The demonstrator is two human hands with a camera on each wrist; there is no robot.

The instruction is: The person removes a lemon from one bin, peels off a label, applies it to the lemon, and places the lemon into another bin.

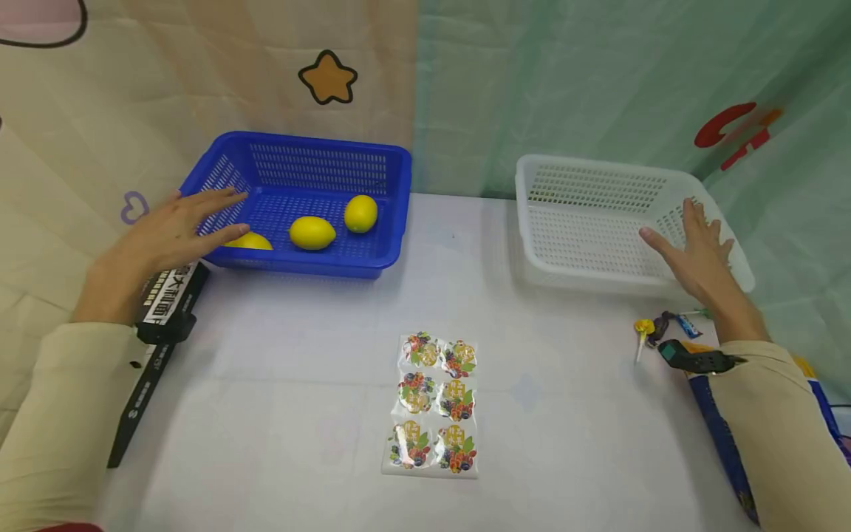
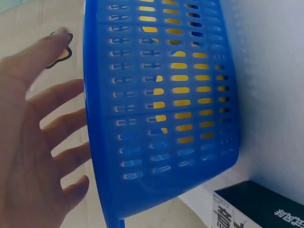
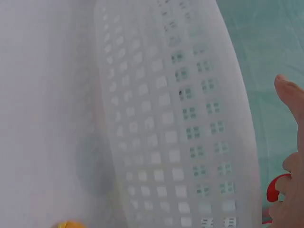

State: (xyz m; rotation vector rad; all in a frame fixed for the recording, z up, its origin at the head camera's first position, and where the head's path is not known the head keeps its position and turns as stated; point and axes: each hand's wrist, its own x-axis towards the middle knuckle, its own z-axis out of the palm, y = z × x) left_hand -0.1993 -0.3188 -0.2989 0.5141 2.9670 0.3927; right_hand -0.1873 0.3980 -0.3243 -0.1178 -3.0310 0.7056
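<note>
White table [image 1: 279, 414]; left hand [image 1: 174, 233] over blue basket [image 1: 319, 264], lemons [image 1: 312, 233] inside.

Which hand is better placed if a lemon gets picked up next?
Probably the left hand: it reaches over the near-left end of the blue basket, where the lemons lie. The right hand is over the white basket, farther from them.

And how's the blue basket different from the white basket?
The blue basket is bright blue, while the white basket is plain white.
Yellow lemons lie in the blue basket, but none show in the white basket.
The blue basket's side holes are long slots; the white basket's are squarer.
Both have holes all over, and each has a hand at one end: left hand at blue, right hand at white.
</note>
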